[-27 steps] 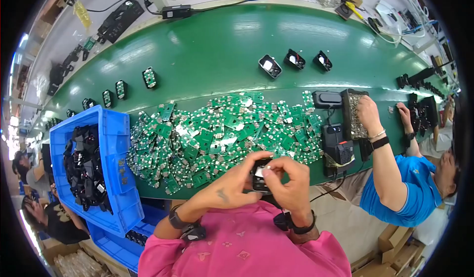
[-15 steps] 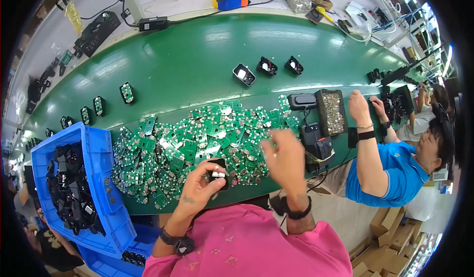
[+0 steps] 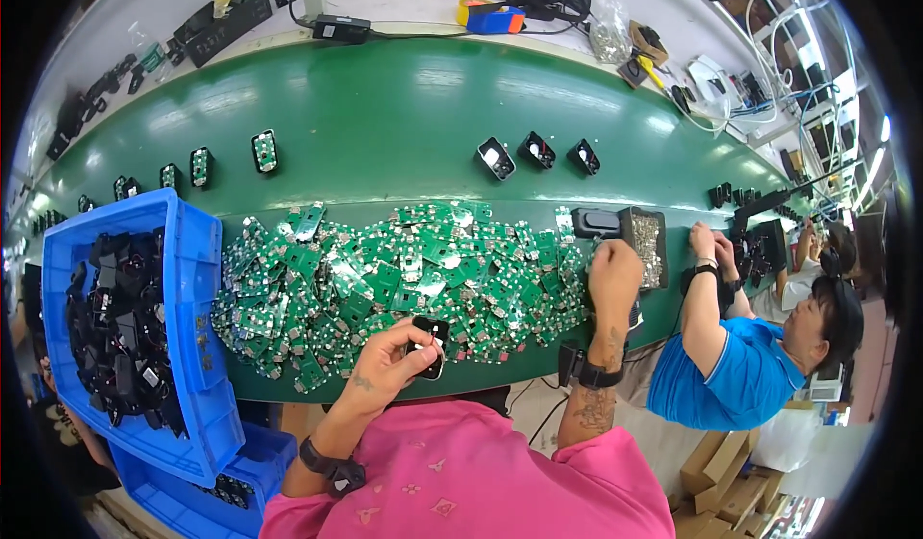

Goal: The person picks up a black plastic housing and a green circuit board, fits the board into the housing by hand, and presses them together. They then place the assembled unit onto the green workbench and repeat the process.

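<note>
We see a small black housing with a pale inside, pinched between thumb and fingers of the left hand, right at the near edge of the green bench and just in front of the heap of green circuit boards. The grip is closed around it, the piece tilted toward us. Over on the other side, the right hand is reaching out, fingers curled down at the right end of the heap, just beside a black tray of small metal parts; whether it is gripping anything there we cannot tell, as the back of the hand hides the fingertips. Both wrists carry dark bands. To the left, a blue bin holds a pile of black housings, its wall touching the heap's edge. Farther up the bench, three open black shells sit in a row, well apart from the heap. On the right, a person in a blue shirt works at the same bench.
</note>
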The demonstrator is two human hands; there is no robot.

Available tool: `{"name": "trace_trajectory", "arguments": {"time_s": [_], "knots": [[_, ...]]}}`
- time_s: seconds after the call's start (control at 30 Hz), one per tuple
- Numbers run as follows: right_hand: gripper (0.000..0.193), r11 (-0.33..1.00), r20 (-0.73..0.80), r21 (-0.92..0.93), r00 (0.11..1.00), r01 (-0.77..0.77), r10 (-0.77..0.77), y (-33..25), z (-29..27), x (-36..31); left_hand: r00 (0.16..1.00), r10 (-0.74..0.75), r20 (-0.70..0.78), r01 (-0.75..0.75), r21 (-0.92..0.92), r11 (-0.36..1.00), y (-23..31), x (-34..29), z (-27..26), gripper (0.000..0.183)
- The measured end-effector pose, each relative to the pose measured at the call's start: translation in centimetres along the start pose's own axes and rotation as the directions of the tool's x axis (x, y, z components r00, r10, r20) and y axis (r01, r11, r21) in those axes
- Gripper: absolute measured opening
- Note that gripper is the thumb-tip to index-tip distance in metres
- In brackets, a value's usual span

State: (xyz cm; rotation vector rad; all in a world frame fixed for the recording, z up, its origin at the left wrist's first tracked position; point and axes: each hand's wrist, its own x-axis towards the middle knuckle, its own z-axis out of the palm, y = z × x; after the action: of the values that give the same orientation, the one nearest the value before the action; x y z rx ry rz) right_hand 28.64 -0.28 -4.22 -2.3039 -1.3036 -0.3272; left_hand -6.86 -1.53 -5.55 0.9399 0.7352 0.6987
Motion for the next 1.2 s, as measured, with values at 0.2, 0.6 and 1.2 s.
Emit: {"name": "trace_trajectory", "arguments": {"time_s": [0.2,0.6,1.2], "knots": [[0.013,0.193,0.496,0.832,0.854,-0.52,0.157,-6.5,-5.5,-2.4,0.966,0.257,-0.01,-0.246,0.252,0.936,3.2,2.1,2.8,0.009],[0.01,-0.174,0.795,0.556,0.581,-0.813,-0.174,-13.9,-5.3,-7.7,0.882,0.465,-0.078,-0.342,0.571,0.746,3.8,1.3,3.2,0.017],[0.013,0.45,0.681,0.72,0.664,-0.528,-0.309,-13.8,-4.6,-9.4,0.983,0.166,-0.081,-0.167,-0.01,0.986,3.9,0.7,1.9,0.086]]}}
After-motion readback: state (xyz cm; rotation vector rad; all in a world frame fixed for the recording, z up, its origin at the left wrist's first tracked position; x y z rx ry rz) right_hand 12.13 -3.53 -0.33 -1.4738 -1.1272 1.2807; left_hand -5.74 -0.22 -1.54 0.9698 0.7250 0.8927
